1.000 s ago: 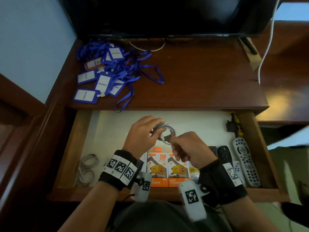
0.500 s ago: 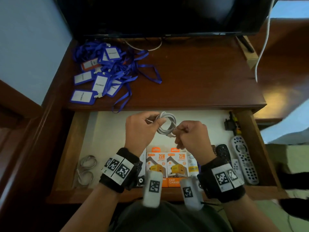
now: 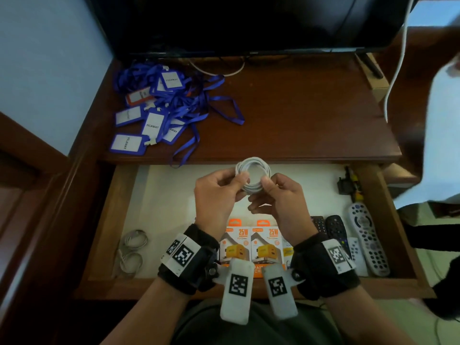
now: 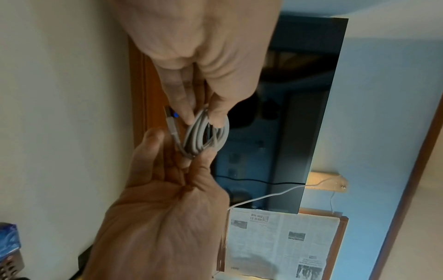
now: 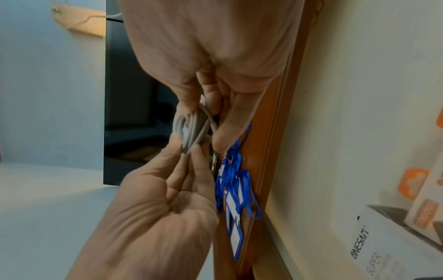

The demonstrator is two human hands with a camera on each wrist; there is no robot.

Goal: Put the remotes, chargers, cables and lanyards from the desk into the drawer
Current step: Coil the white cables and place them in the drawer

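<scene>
Dark wooden desk [image 3: 298,115] w/ open cream-lined drawer [image 3: 174,200], black TV [image 3: 249,21] behind. Left hand [image 3: 216,195] & right hand [image 3: 281,197] both pinch coiled white cable [image 3: 254,170] above drawer.

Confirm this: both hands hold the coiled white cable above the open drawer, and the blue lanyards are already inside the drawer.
Not quite. Both hands, left and right, do hold the coiled white cable above the open drawer, but the blue lanyards still lie on the desk, as the head view shows.
</scene>
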